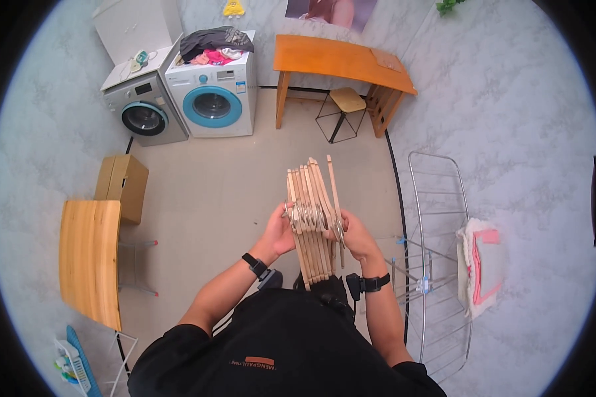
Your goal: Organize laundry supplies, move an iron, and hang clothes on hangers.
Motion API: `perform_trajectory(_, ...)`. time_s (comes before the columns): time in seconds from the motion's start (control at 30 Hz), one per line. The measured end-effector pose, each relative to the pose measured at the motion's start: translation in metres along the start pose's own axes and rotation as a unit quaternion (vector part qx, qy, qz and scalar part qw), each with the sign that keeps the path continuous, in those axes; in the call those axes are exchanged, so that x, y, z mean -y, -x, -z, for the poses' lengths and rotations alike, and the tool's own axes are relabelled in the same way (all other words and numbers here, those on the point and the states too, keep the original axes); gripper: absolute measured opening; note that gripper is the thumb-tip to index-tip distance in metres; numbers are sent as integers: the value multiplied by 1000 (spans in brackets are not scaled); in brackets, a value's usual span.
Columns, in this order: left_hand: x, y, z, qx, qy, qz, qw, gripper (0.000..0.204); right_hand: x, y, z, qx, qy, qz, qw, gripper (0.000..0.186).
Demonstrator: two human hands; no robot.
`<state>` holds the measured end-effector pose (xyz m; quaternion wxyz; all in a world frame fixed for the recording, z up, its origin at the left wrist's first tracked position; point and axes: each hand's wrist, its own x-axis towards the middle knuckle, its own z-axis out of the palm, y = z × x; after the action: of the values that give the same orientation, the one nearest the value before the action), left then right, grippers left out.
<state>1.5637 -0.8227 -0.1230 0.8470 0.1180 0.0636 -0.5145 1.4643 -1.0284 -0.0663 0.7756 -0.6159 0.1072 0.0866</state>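
A bunch of wooden clothes hangers (309, 248) with metal hooks is held up in front of my body, between both hands. My left hand (279, 230) grips the bunch at its left side, near the hooks. At the right side, my right hand (356, 235) is closed on a single wooden hanger (333, 182), which stands slightly apart from the others. Some of my fingers are hidden behind the hangers. Each wrist wears a black strap with a small device.
A drying rack (437, 212) with folded pink and white cloth (487, 264) stands at the right. Ahead are two washing machines, one topped with clothes (215, 46), a wooden desk (338, 59) and a stool (347, 100). At left are a wooden table (89, 258) and a cardboard box (129, 185).
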Motion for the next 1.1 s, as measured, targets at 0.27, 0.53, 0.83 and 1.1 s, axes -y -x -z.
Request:
perform_trajectory(0.27, -84, -130, -18, -36, -17, -4, 999, 66, 34, -143, 82, 27, -34, 4, 999, 71)
perform_trajectory(0.53, -192, -240, -65, -83, -43, -98, 991, 71, 133, -307, 124, 55, -13, 27, 998, 74)
perform_trajectory(0.83, -277, -367, -63, -67, 12, -121, 990, 69, 151, -451, 198, 97, 28, 60, 993, 69)
perform_trajectory(1.1, -377, -499, -52, -31, 32, -108, 993, 70, 195, -594, 261, 52, 53, 4, 997, 63)
